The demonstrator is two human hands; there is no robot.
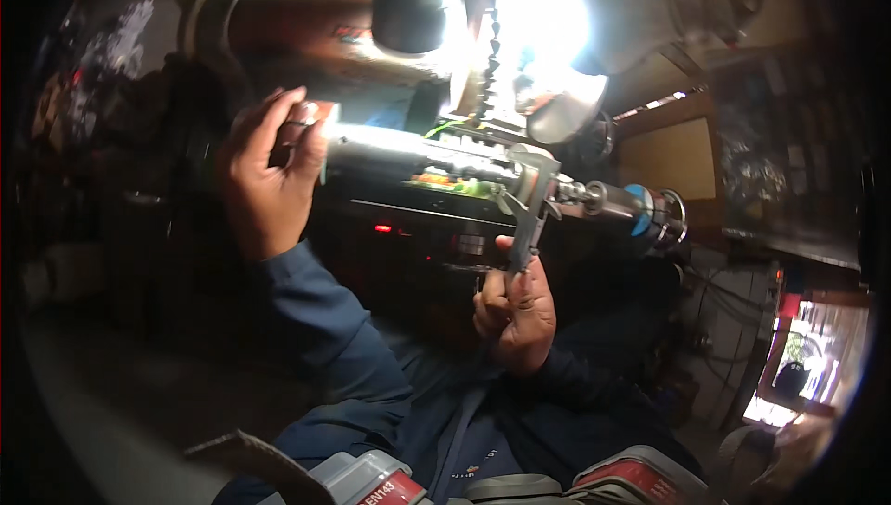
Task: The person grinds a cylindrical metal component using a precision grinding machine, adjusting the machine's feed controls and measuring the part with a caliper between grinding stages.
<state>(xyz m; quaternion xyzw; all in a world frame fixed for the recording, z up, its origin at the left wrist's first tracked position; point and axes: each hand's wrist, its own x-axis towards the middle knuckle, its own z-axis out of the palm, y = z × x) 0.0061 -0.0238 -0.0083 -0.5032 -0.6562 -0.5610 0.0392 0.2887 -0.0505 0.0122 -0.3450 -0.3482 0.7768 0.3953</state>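
In my right hand (522, 317) is a grey metal vernier caliper (529, 222), held by its lower end with the beam pointing up. Its jaws are at the bright metal shaft (494, 174) of a lathe-like machine; glare hides whether they touch it. My left hand (269, 175) is raised at the left end of a shiny cylinder (376, 148). Its thumb and fingers curl around a small reddish-brown piece with a pale edge (329, 124), whose kind I cannot make out. Right of the caliper, the shaft line continues into a metal cylinder with a blue ring (639, 209).
A glaring lamp (557, 36) hangs above the shaft, beside a dark cylindrical housing (411, 4) and a black segmented hose (490, 50). Behind stands a large reddish-brown cylinder (297, 27). A small red light (382, 227) glows on the dark front. Red-labelled grey pieces (376, 479) line the lower edge.
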